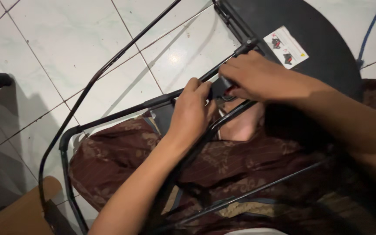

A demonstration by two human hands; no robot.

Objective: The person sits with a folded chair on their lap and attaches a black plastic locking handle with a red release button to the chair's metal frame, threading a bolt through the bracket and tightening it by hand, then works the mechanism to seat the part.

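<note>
Floor: white tiles (66,48) with dark grout lines are seen behind everything; a tan board (20,213) lies at the lower left corner.
Frame: a black metal tube frame (109,115), apparently of a folding stool or table, is laid across the lap, over brown patterned cloth (122,152).
Top: a black round panel (323,43) with a white warning sticker (286,47) is attached at the frame's far end.
Clip: a small black fitting (221,86) sits on the crossbar, between the two hands.
Left hand: the left hand (191,111) is closed round the crossbar just beside the fitting, fingers curled over the tube.
Right hand: the right hand (257,78) is curled down over the fitting; whether it is pinched or only pressed cannot be told.
Progress: the fitting is judged to be under adjustment, not yet released or seated; the legs appear folded towards the panel. Nothing else is seen to be completed.
</note>
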